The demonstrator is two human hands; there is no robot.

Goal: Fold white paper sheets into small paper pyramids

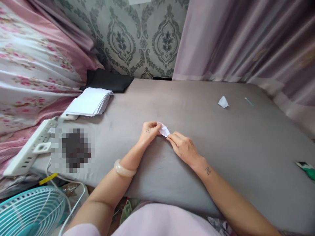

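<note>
A small folded piece of white paper (163,130) is held just above the grey sheet, between my two hands. My left hand (150,131) pinches its upper left end between thumb and fingers. At the lower right end, my right hand (183,146) grips the paper with its fingertips. Creases show on the paper; the ends inside my fingers are hidden. Farther off to the right, another folded white paper piece (223,102) sits on the sheet, apart from both hands.
A stack of white paper (88,102) lies at the back left, before a black flat item (108,80). A white power strip (29,147) runs along the left edge, above a turquoise fan (31,213). A thin stick (248,101) and a green item (307,169) lie right.
</note>
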